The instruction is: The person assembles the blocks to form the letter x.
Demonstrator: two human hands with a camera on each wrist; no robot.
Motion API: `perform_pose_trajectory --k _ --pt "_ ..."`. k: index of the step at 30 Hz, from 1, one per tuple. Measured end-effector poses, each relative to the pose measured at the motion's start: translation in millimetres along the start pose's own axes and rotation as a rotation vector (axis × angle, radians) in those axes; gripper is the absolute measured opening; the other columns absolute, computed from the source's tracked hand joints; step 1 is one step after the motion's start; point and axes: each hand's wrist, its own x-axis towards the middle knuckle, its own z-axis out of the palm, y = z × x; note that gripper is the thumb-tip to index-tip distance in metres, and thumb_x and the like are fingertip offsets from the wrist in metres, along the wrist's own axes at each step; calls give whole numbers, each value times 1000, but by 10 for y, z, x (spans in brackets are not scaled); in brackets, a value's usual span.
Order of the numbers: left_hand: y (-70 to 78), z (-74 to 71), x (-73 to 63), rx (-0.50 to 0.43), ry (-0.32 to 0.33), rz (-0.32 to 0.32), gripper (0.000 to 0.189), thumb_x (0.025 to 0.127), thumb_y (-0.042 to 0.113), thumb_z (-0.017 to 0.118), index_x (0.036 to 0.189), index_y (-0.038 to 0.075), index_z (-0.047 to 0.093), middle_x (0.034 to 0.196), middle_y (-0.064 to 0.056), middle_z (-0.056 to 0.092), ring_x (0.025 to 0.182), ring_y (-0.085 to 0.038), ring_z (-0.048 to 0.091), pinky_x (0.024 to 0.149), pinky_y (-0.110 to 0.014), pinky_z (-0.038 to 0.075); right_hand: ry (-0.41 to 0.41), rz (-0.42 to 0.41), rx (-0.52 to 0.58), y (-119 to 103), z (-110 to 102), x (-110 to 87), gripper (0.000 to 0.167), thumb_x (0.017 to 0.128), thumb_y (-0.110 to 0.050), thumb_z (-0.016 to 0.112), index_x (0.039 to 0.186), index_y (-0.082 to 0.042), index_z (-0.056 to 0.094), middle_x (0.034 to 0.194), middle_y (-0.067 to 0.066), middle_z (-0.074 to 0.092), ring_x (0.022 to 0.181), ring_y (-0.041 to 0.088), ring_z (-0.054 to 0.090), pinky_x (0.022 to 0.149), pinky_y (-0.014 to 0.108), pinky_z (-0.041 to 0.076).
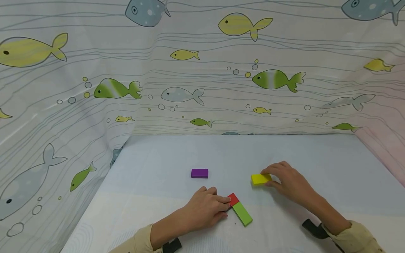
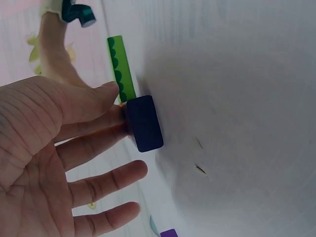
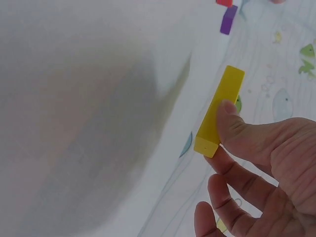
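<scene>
My right hand (image 1: 289, 181) pinches a yellow block (image 1: 257, 180) between thumb and fingers; in the right wrist view the yellow block (image 3: 220, 111) appears lifted off the surface. My left hand (image 1: 207, 207) touches a red-topped block (image 1: 233, 199) with its index and middle fingertips, the thumb apart from it. In the left wrist view a dark blue end face (image 2: 144, 123) shows at those fingertips; whether it belongs to the red-topped block I cannot tell. A light green block (image 1: 242, 213) lies against the red one, slanting toward the near right.
A purple block (image 1: 199, 173) lies alone beyond my left hand. The white table (image 1: 152, 158) ends at a back curtain (image 1: 177, 77) printed with fish. Pink cloth (image 1: 386, 133) hangs at the right. Small dark specks (image 2: 200, 169) mark the tabletop near my left hand.
</scene>
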Motion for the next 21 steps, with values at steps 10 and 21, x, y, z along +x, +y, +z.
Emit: perform_pose_trajectory --k 10,21 --pt "3 -7 -1 -5 -18 -6 29 91 35 71 119 28 74 123 13 66 77 -7 45 59 -19 26 10 -61 -6 -73 20 29 35 75 -14 87 107 -18 74 108 -2 69 104 24 55 84 46 51" --pt "5 -12 10 -30 -41 -30 32 91 36 71 122 28 72 123 13 66 78 -7 45 60 -19 27 -16 -87 3 -124 34 41 35 75 -14 87 107 -19 74 107 -4 68 104 23 55 84 45 51"
